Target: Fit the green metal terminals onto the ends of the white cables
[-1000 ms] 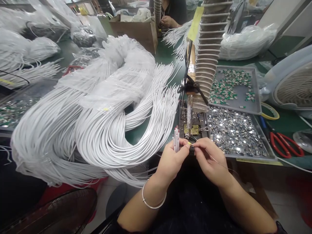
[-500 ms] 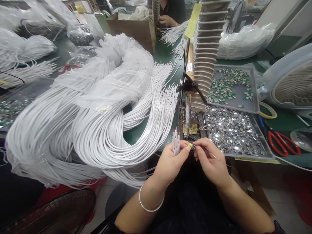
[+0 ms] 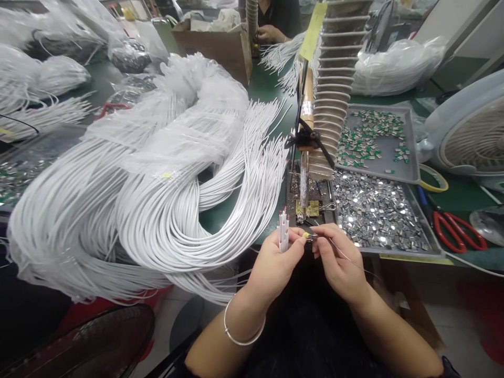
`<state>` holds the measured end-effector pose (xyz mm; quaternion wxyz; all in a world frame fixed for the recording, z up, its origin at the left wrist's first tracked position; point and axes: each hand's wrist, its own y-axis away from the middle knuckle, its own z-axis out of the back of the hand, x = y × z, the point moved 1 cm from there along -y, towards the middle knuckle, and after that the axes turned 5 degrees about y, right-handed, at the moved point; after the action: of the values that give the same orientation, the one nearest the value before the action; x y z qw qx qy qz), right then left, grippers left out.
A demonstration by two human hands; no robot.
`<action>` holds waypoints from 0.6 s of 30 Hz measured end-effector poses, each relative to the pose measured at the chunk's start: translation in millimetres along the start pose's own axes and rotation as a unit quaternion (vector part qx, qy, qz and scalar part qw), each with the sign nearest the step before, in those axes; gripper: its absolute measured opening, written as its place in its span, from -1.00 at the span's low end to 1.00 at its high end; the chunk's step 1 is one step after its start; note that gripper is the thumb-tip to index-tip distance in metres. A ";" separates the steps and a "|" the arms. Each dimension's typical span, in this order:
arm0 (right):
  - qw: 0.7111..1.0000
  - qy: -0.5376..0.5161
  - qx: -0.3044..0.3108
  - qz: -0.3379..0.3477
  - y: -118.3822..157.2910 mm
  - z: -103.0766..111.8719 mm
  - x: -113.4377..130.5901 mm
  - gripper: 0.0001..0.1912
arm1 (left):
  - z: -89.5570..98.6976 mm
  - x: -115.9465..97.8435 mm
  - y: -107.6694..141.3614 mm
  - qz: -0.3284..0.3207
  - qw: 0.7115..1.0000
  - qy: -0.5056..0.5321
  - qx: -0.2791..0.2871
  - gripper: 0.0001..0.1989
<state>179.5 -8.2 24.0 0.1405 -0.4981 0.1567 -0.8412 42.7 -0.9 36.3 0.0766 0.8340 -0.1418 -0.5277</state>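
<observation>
My left hand [image 3: 271,265] is closed around several white cables [image 3: 283,236], whose reddish tips point up. Between its thumb and forefinger is a small yellow piece [image 3: 306,235], too small to name. My right hand [image 3: 342,260] pinches close beside it, with a thin solder wire [image 3: 348,257] running back over the fingers. What the right fingertips touch is partly hidden. Just above both hands a soldering iron [image 3: 304,178] is clamped upright, its tip down over a yellow sponge-like pad [image 3: 313,208].
Large bundles of white cable [image 3: 189,210] fill the left. At right are a tray of metal connectors [image 3: 435,247], a tray of green-and-silver boards [image 3: 413,157], red-handled pliers [image 3: 452,231] and a fan [image 3: 472,126]. A ribbed hose [image 3: 334,94] hangs above. A co-worker's hand [image 3: 270,34] shows behind.
Both hands stay together in nearly the same place. The fingertips and the cable tips have shifted only slightly.
</observation>
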 end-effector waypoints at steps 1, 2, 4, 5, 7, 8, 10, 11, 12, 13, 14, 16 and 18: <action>1.000 0.011 -0.013 0.019 0.9 0.0 -1.2 -0.76 | 0.5 0.1 -0.3 0.003 1.000 -0.004 -0.009 -0.83; 0.999 0.018 -0.026 0.036 1.9 -0.3 -2.7 -0.71 | 0.9 0.2 -0.8 0.006 1.000 -0.008 -0.019 -0.83; 0.997 0.018 -0.052 0.056 4.3 -1.6 -5.9 -0.64 | 0.9 -0.1 -2.0 0.010 0.999 -0.010 -0.033 -0.82; 0.996 0.013 -0.067 0.064 5.5 -2.5 -7.3 -0.62 | 0.4 -0.6 -2.7 0.011 0.999 -0.010 -0.039 -0.82; 0.992 0.002 -0.099 0.081 7.4 -4.6 -9.7 -0.59 | -1.4 -2.1 -4.3 0.012 0.999 -0.008 -0.052 -0.81; 0.990 0.000 -0.111 0.091 8.1 -5.7 -10.4 -0.59 | -2.4 -3.0 -5.0 0.012 0.998 -0.008 -0.060 -0.81; 0.987 -0.003 -0.123 0.103 8.7 -7.4 -11.5 -0.64 | -4.3 -4.9 -6.3 0.014 0.997 -0.007 -0.075 -0.81; 0.986 -0.006 -0.126 0.105 8.7 -8.0 -11.8 -0.67 | -5.0 -5.7 -6.9 0.015 0.997 -0.006 -0.080 -0.82; 0.986 -0.011 -0.127 0.106 8.5 -8.3 -11.9 -0.69 | -5.4 -6.3 -7.3 0.016 0.996 -0.004 -0.083 -0.82; 0.986 -0.016 -0.129 0.107 8.1 -8.3 -11.9 -0.71 | -5.6 -6.7 -7.7 0.017 0.996 -0.001 -0.085 -0.83; 0.985 -0.017 -0.129 0.109 7.5 -7.9 -11.5 -0.72 | -5.6 -6.8 -7.9 0.019 0.996 0.002 -0.085 -0.83; 0.985 -0.004 -0.124 0.118 5.4 -6.4 -9.7 -0.74 | -5.0 -6.4 -8.4 0.022 0.996 0.008 -0.084 -0.83; 0.986 0.022 -0.109 0.125 2.3 -4.2 -6.8 -0.76 | -4.3 -5.9 -8.7 0.024 0.996 0.010 -0.081 -0.82</action>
<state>179.2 -7.2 15.8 0.1858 -0.4684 0.3120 -0.8054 45.6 9.1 40.8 0.1578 0.8266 -0.1183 -0.5270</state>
